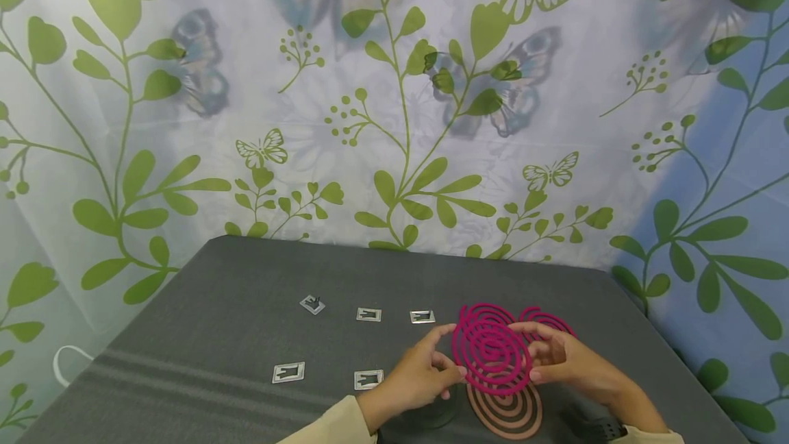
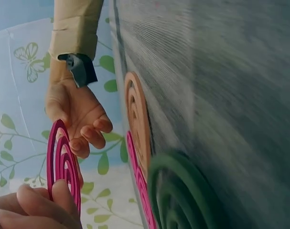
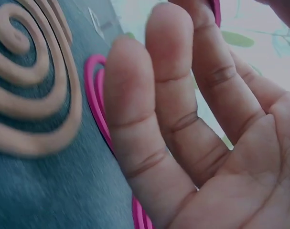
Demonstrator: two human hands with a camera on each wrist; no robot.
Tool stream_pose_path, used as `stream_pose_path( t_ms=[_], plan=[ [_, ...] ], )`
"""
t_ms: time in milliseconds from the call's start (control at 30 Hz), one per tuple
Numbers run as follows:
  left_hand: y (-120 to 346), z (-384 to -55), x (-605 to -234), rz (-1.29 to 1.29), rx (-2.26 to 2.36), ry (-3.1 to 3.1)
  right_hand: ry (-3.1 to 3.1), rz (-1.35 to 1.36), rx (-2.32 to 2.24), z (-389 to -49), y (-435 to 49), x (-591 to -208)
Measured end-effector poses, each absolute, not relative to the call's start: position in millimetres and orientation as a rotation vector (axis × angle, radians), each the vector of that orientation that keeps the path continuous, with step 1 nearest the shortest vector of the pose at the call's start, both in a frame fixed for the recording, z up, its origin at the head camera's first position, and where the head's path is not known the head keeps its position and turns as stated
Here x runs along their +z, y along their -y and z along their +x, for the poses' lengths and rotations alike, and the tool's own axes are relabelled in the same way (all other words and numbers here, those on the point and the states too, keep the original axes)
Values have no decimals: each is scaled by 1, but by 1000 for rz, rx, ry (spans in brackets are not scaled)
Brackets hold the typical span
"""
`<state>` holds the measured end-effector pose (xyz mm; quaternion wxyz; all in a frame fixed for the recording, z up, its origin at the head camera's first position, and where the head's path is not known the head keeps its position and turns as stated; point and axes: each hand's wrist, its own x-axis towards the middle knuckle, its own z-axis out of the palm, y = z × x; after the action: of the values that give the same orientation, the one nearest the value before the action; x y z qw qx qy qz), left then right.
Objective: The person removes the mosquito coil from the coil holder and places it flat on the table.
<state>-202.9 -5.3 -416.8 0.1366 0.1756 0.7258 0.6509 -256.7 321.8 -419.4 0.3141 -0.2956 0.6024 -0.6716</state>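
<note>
Between my two hands, a pink mosquito coil (image 1: 493, 347) is held up above the table, tilted toward the head view. My left hand (image 1: 414, 377) pinches its left edge with thumb and fingers. On the opposite edge, my right hand (image 1: 570, 363) grips it between thumb and fingertips. The left wrist view shows the same coil nearly edge-on. Below it lies a brown coil (image 1: 510, 436), partly covered. Another pink coil (image 1: 487, 306) is behind the held one, and a further pink coil (image 1: 550, 318) sits to the right, partly hidden by my right hand.
A dark green coil (image 2: 183, 174) lies near my left hand. Several metal coil stands are spread across the grey table (image 1: 203, 334), among them one at the back left (image 1: 312, 304) and one at the front (image 1: 288, 372). A leaf-patterned curtain (image 1: 394, 122) hangs behind.
</note>
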Motion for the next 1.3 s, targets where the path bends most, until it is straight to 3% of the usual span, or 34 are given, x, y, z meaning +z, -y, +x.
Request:
stream_pose_path(
  t_ms=[1300],
  plan=[
    [-90, -203, -427, 374, 1862, -1849, -1782, -589, -1576, -252, -430, -421]
  ],
)
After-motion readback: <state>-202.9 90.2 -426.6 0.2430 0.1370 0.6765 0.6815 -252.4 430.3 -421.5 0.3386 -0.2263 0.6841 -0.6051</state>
